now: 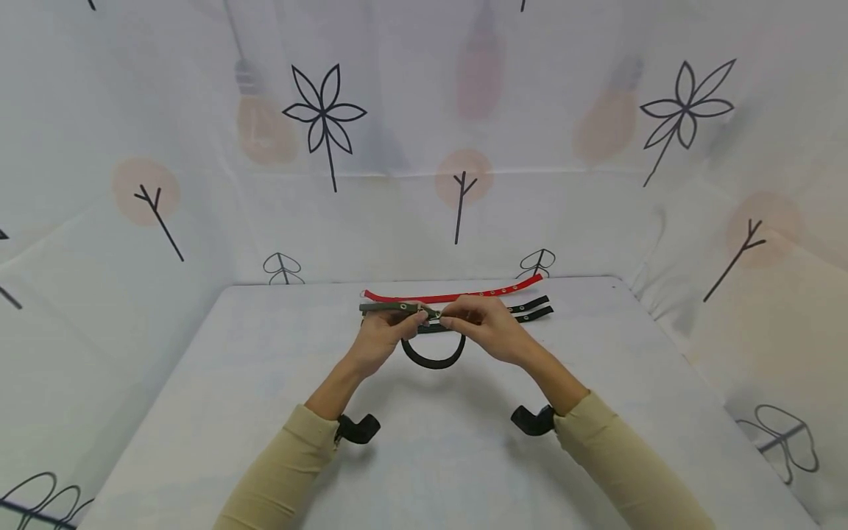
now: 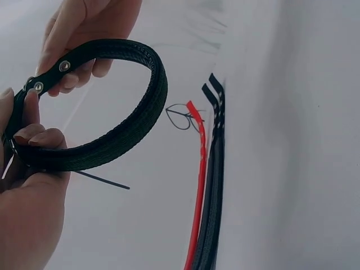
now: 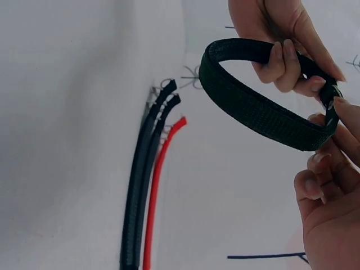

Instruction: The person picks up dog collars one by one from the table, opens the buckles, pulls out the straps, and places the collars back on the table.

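Note:
A dark green dog collar (image 1: 432, 364) is bent into a loop that hangs between both hands, above the table. My left hand (image 1: 386, 333) grips it near the buckle (image 1: 434, 315), and the strap's holed end sticks out leftward past the fingers. My right hand (image 1: 488, 326) pinches the strap at the buckle from the other side, fingertips close to the left thumb. In the left wrist view, metal-ringed holes (image 2: 65, 66) show along the strap, beside the right fingers. The loop's textured outer band (image 3: 259, 115) faces the right wrist view.
Behind the hands, a red collar (image 1: 424, 299) lies stretched out across the white table (image 1: 265, 383). Two black collars (image 3: 132, 214) lie alongside it, partly hidden by the hands in the head view. Patterned white cloth (image 1: 397, 221) encloses the back and sides.

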Demonstrator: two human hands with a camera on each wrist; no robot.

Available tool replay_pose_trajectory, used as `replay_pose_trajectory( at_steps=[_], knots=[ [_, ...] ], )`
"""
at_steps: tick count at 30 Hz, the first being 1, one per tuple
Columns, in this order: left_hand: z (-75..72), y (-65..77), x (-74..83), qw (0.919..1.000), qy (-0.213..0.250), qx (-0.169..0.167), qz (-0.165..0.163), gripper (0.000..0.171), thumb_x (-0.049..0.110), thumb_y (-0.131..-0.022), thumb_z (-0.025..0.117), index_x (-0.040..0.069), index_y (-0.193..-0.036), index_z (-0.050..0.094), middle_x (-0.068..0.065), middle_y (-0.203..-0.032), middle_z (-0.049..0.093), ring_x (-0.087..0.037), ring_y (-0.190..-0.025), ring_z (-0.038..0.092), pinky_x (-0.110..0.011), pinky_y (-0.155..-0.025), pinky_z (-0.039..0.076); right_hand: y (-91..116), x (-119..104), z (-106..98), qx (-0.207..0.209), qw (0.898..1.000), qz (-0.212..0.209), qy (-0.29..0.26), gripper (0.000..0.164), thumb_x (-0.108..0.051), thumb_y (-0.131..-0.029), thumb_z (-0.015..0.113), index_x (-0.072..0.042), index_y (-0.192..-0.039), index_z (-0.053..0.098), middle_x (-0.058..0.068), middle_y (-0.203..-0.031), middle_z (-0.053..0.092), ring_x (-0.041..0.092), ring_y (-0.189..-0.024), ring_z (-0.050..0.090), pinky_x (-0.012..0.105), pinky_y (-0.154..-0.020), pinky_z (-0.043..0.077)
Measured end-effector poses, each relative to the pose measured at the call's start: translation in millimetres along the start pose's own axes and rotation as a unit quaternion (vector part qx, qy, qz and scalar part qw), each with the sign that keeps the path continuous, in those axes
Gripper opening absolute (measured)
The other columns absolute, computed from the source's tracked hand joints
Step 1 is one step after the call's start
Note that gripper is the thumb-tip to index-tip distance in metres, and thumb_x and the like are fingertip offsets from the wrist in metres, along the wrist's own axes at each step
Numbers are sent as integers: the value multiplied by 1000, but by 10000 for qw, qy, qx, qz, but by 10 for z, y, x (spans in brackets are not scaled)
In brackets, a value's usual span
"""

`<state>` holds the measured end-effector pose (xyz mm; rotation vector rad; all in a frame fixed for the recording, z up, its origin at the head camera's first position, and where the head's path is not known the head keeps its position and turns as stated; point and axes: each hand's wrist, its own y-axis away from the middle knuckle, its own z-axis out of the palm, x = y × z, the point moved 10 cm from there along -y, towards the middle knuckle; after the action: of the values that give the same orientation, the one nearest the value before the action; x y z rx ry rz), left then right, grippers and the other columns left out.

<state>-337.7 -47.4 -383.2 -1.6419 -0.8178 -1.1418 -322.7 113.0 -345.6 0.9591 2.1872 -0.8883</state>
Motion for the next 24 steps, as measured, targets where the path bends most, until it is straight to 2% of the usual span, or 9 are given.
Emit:
replay_pose_trajectory(
  at_steps=[7, 10, 15, 17, 19, 22, 24],
  knots=[
    [-92, -2, 1, 9997, 105, 164, 166, 16, 17, -99, 70, 4, -108, 73, -2, -77, 60, -18, -75, 55, -36, -76, 52, 52, 175, -53, -26, 9996, 260, -67, 16, -19, -98, 72, -14, -113, 77, 4, -100, 73, 26, -81, 61, 31, -71, 52],
    [-89, -1, -31, 9997, 180, 160, 99, 16, 16, -99, 70, 5, -110, 73, -3, -80, 64, -19, -78, 58, -39, -79, 54, 57, 178, -43, -69, 9996, 217, -152, 15, -19, -98, 72, -15, -112, 77, 6, -100, 73, 23, -82, 62, 29, -71, 52],
    [22, -3, -75, 9998, 174, -130, -14, 23, 21, -99, 71, 6, -116, 73, -23, -98, 69, -23, -88, 59, -41, -84, 53, 23, 39, 5, -89, 9996, -206, -159, 15, -17, -98, 71, -12, -110, 77, 0, -95, 70, 21, -80, 58, 28, -68, 49],
    [45, 3, -67, 9997, 132, -206, 13, 23, 21, -100, 70, 6, -117, 73, -27, -98, 66, -22, -86, 57, -40, -83, 52, 12, 16, 19, -103, 9996, -249, -131, 15, -18, -98, 71, -11, -111, 77, -2, -94, 69, 21, -80, 57, 28, -68, 50],
    [21, 5, -52, 9997, 126, -161, 106, 21, 19, -100, 69, 4, -114, 74, -23, -89, 64, -21, -82, 55, -37, -80, 50, 12, 42, 14, -90, 9998, -172, -97, 15, -19, -98, 72, -12, -111, 77, -3, -96, 70, 20, -82, 59, 28, -71, 51],
    [-65, 11, -29, 9997, 122, -17, 214, 17, 15, -100, 69, 2, -110, 74, -9, -80, 60, -18, -78, 54, -32, -76, 48, 32, 125, -25, -66, 9999, 47, -78, 14, -19, -97, 73, -15, -110, 78, 1, -99, 72, 20, -85, 62, 30, -75, 53],
    [-115, 14, -8, 9996, 123, 42, 262, 16, 13, -100, 68, 1, -109, 74, -9, -78, 60, -17, -76, 53, -30, -73, 47, 46, 157, -47, -65, 9999, 107, -62, 13, -19, -97, 73, -16, -109, 78, 1, -99, 73, 21, -86, 63, 30, -76, 54]
  ],
)
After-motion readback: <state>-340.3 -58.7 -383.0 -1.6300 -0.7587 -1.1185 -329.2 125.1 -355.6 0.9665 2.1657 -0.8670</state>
